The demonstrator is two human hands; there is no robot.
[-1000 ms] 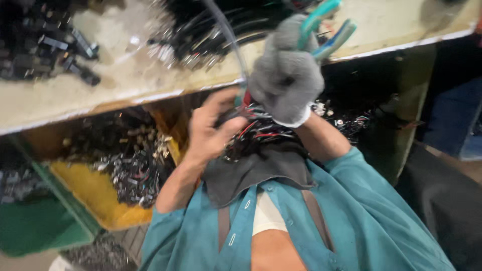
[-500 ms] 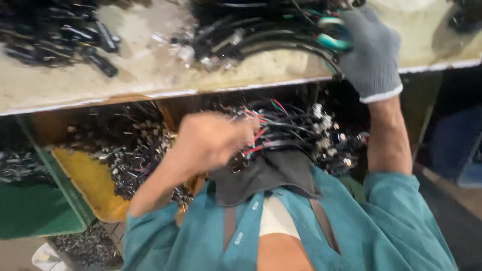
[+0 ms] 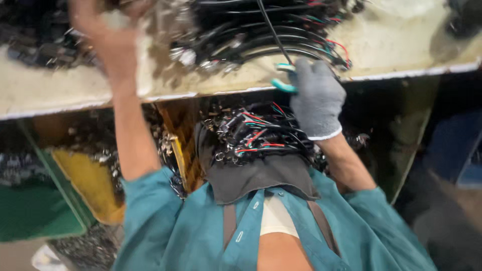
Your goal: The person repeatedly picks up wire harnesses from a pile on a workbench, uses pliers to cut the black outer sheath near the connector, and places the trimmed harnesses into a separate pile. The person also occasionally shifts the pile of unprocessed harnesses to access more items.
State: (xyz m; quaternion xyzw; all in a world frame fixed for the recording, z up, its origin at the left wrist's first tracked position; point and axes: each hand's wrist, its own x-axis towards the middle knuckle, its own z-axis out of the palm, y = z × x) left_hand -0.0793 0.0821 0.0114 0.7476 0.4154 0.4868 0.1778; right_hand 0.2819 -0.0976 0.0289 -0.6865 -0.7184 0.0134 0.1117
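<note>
A worn, pale workbench (image 3: 401, 55) runs across the top, its surface stained and its front edge chipped white. Beneath it the space sits in deep shadow. Down left, a yellow bin (image 3: 90, 180) stands beside a green bin (image 3: 30, 211). A dark floor (image 3: 452, 221) fills the lower right.

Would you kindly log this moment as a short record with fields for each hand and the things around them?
left hand: bare, raised over the workbench, blurred; grip unclear
right hand: grey glove, closed on teal-handled cutters
cable bundle: black, on the workbench above the right hand
wire pile: black with red wires, under the workbench edge
yellow bin: lower left, small metal parts inside
</note>
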